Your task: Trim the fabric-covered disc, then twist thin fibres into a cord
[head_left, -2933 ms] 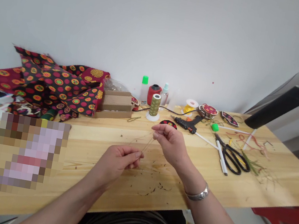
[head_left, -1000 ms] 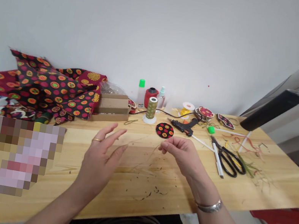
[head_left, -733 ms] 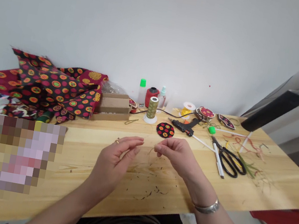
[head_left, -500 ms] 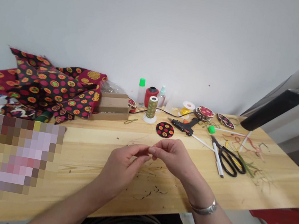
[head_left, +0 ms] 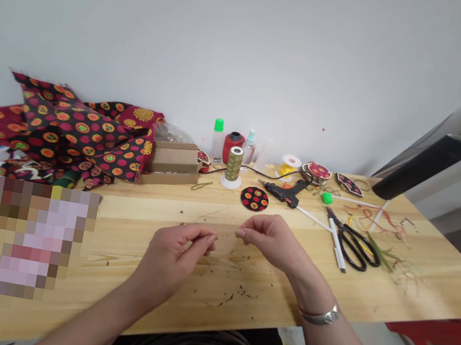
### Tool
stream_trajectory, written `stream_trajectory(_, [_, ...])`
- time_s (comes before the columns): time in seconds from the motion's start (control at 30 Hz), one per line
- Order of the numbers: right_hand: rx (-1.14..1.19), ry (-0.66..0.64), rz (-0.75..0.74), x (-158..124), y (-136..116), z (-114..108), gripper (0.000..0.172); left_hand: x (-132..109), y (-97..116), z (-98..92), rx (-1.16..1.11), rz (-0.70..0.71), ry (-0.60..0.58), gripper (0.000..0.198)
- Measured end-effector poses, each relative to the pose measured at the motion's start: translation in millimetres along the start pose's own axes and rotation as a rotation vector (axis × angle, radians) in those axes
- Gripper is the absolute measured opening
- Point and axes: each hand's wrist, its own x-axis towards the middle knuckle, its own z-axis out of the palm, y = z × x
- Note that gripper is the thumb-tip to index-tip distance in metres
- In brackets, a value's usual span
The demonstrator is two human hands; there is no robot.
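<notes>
My left hand (head_left: 174,255) hovers over the middle of the wooden table (head_left: 415,288), thumb and fingers pinched together. My right hand (head_left: 274,242) is a little to its right, also pinched. Between the two pinches runs a fine olive thread (head_left: 223,241), barely visible against the wood. A small round patch of black fabric with red dots (head_left: 254,198) lies just beyond my right hand. Behind it stands an olive-green thread spool (head_left: 234,165) on a white base.
A pile of dotted black and red fabric (head_left: 81,134) fills the back left beside stacked cardboard boxes (head_left: 174,162). A black glue gun (head_left: 287,193), black scissors (head_left: 353,246), a white pen (head_left: 337,245), bottles and thread scraps lie right. A pixelated patch covers the near left.
My left hand, open and spread a second ago, came in to meet the right hand and pinched the thread. The two hands have since drawn slightly apart.
</notes>
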Motion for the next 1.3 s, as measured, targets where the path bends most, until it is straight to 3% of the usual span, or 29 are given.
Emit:
stream_trajectory(0.37, [0.014, 0.089, 0.003, -1.8, 2.7, -14.1, 0.019, -8.2, -8.3, -6.3, 0.034, -0.052, -0.011, 0.021])
stream_trajectory(0.53, [-0.147, 0.090, -0.135, -6.6, -8.5, -16.3, 0.013, -4.4, -19.7, -10.5, 0.166, -0.022, -0.135, 0.028])
stream_trajectory(0.63, [-0.294, 0.062, -0.267, -10.9, -15.8, -14.3, 0.012, -0.7, -17.7, -15.0, 0.297, 0.061, 0.018, 0.064])
stream_trajectory(0.7, [-0.372, 0.030, -0.333, -13.9, -20.4, -10.1, 0.012, 0.4, -9.9, -15.2, 0.319, 0.186, 0.178, 0.068])
stream_trajectory(0.77, [-0.432, -0.003, -0.387, -16.3, -24.2, -5.0, 0.011, 0.9, 0.0, -13.0, 0.271, 0.336, 0.226, 0.050])
stream_trajectory(0.83, [-0.478, -0.022, -0.438, -18.1, -26.6, -1.2, 0.011, 1.8, 7.6, -10.1, 0.216, 0.384, 0.235, 0.034])
stream_trajectory(1.0, [-0.526, -0.033, -0.490, -19.4, -28.8, -2.1, 0.013, 6.6, 9.3, -6.9, 0.109, 0.225, 0.387, 0.011])
stream_trajectory(1.07, [-0.550, -0.032, -0.512, -19.4, -30.2, -2.8, 0.013, 7.5, 8.3, -3.2, -0.101, 0.133, 0.301, 0.013])
stream_trajectory(1.13, [-0.599, -0.037, -0.551, -19.5, -32.4, -1.4, 0.015, 7.0, 8.8, 3.3, -0.311, 0.003, 0.045, 0.024])
stream_trajectory(1.2, [-0.668, -0.065, -0.585, -19.7, -35.0, 1.5, 0.018, 5.9, 10.0, 10.1, -0.366, -0.054, -0.135, 0.026])
stream_trajectory(1.3, [-0.772, -0.083, -0.606, -19.9, -37.5, 5.0, 0.022, 4.1, 10.7, 15.7, -0.328, -0.087, -0.209, 0.030])
